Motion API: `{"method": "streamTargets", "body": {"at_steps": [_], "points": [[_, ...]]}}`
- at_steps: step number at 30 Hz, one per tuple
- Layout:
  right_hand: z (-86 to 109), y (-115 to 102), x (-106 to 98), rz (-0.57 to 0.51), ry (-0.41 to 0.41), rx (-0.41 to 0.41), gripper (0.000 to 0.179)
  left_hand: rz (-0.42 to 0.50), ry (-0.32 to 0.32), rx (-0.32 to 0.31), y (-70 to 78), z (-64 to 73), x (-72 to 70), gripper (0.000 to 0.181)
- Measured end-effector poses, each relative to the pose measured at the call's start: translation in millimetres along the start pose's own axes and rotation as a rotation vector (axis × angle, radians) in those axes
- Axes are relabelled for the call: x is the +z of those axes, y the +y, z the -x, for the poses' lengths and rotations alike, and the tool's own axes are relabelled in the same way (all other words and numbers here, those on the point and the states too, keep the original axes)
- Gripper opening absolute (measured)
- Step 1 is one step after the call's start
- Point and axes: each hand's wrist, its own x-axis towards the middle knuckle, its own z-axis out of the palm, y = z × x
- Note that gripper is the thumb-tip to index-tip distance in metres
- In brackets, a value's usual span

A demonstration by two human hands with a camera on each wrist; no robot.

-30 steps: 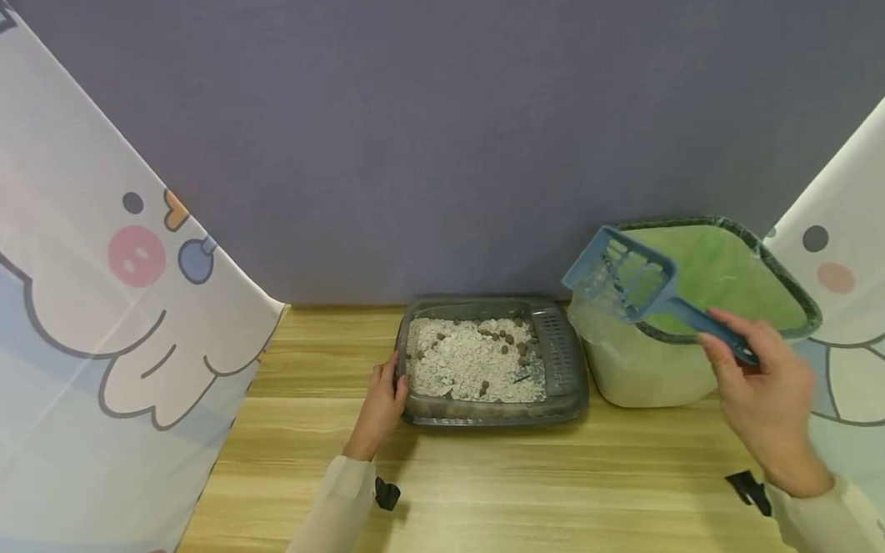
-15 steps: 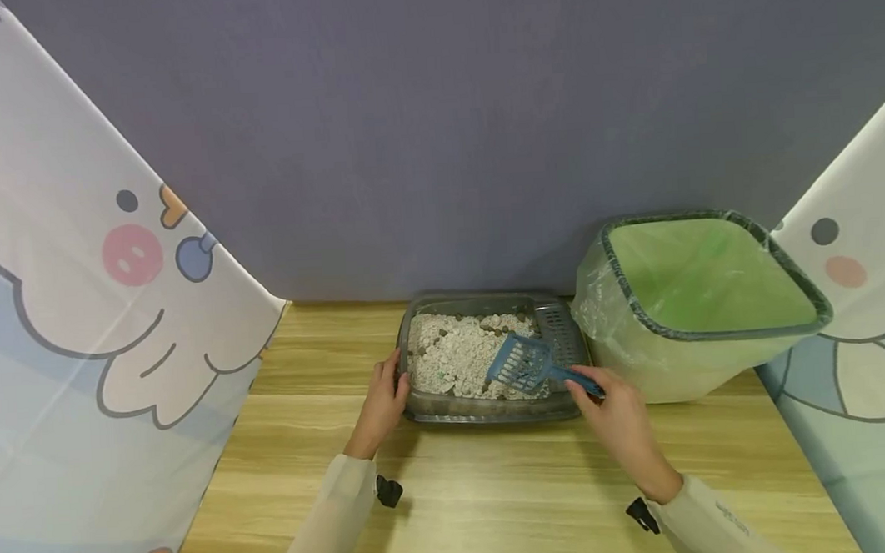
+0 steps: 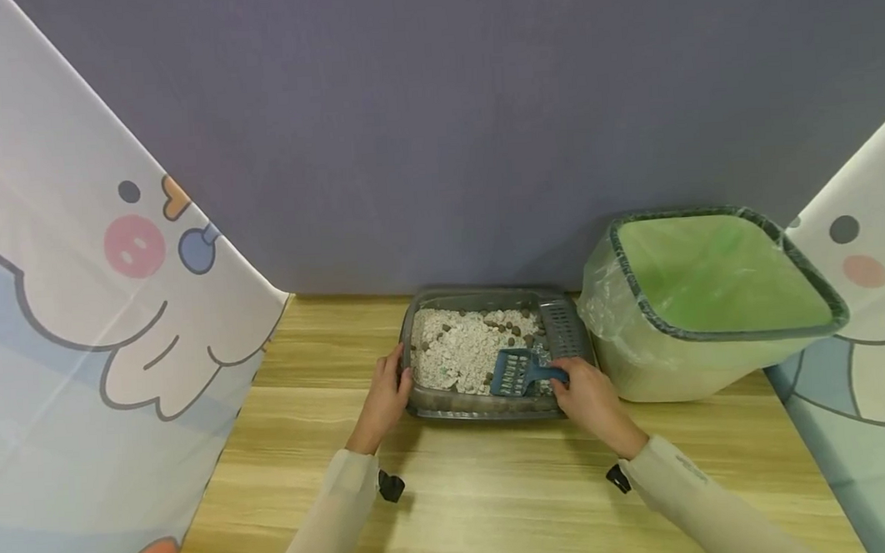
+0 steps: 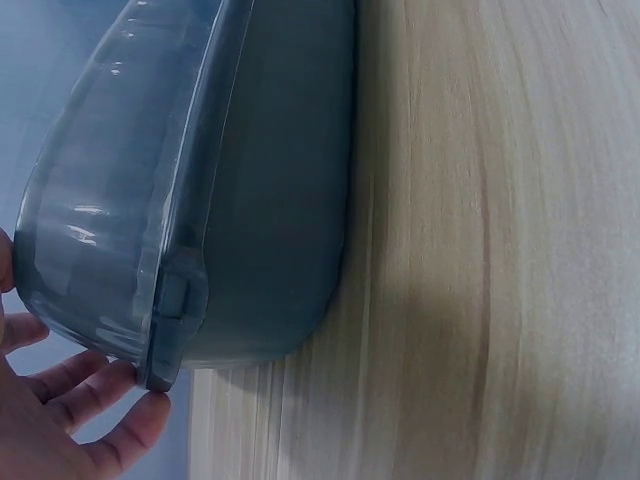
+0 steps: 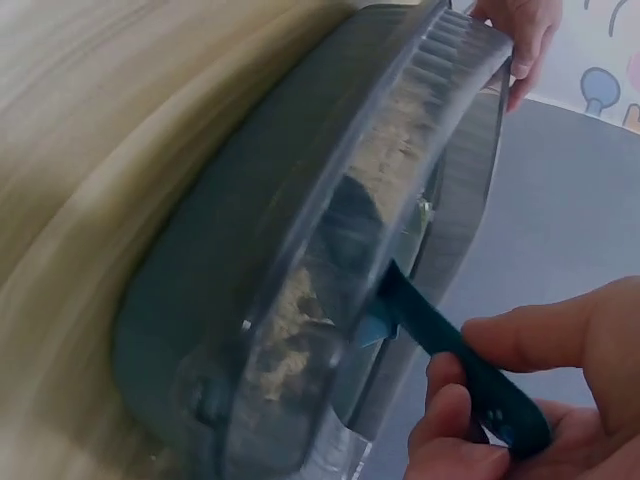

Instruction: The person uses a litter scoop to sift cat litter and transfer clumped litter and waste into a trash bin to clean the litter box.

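A grey litter box (image 3: 494,406) holds pale litter (image 3: 454,351) with several brown clumps (image 3: 516,331). My left hand (image 3: 384,392) grips its left end; in the left wrist view the fingers (image 4: 88,395) and thumb meet the rim near the corner. With my right hand (image 3: 593,398) I hold a blue slotted litter scoop (image 3: 513,373) by its handle. The scoop's head lies in the litter at the front right of the box. In the right wrist view the thumb and fingers close round the scoop handle (image 5: 475,370), and the box wall partly covers the scoop head.
A lined waste bin (image 3: 649,357) with a green inside stands close at the right of the box. Behind is a grey-purple wall (image 3: 406,145), with cartoon-printed sheets (image 3: 59,271) on both sides. The wooden table (image 3: 499,491) extends in front.
My right hand has brought the scoop from above the bin leftward and down into the litter box. The left hand has stayed at the box's left end.
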Motion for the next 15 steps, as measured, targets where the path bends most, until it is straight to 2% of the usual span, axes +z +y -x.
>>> {"method": "streamTargets", "body": {"at_steps": [9,15], "points": [[-15.7,-5.5,7.9,0.019,-0.175,-0.003,0.035,-0.005,-0.009,0.014,2.8,-1.2,-4.9,0.053],[-25.6,-16.9,21.8,0.023,-0.247,-0.057,0.032,0.013,0.005,0.018,5.8,-1.3,-2.3,0.052]]}}
